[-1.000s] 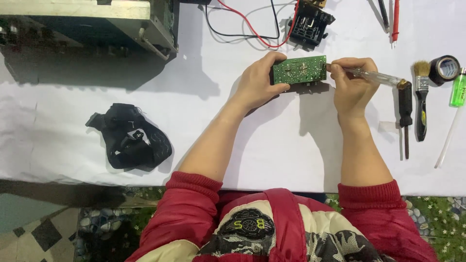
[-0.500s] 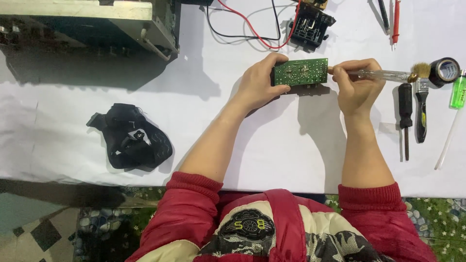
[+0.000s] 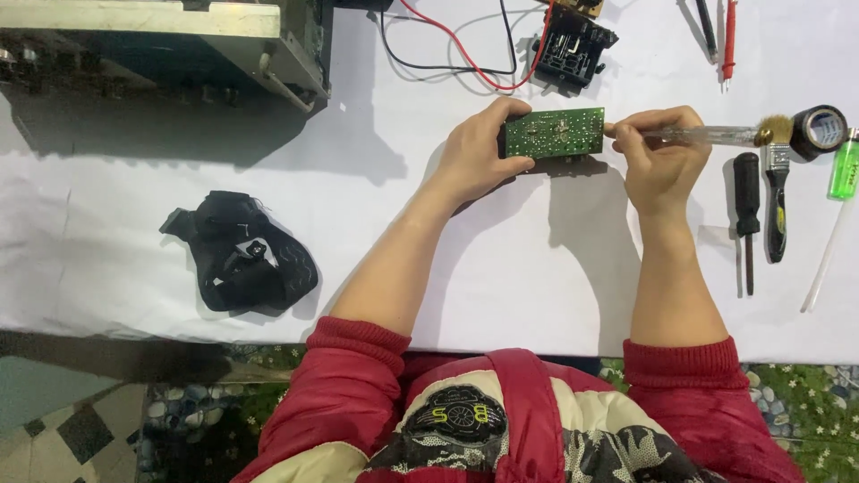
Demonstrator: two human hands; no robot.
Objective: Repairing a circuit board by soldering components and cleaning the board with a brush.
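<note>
My left hand grips the left end of a green circuit board and holds it solder side up above the white table. My right hand is closed around a screwdriver with a clear handle, which lies level and points left. Its tip sits at the board's right edge, hidden behind my fingers.
A black screwdriver, a small brush, a roll of black tape and a green lighter lie at the right. A black strap bundle lies at the left. A metal chassis and a black part with red and black wires stand at the back.
Both hands and the board have kept almost the same place. The screwdriver handle has shifted only slightly.
</note>
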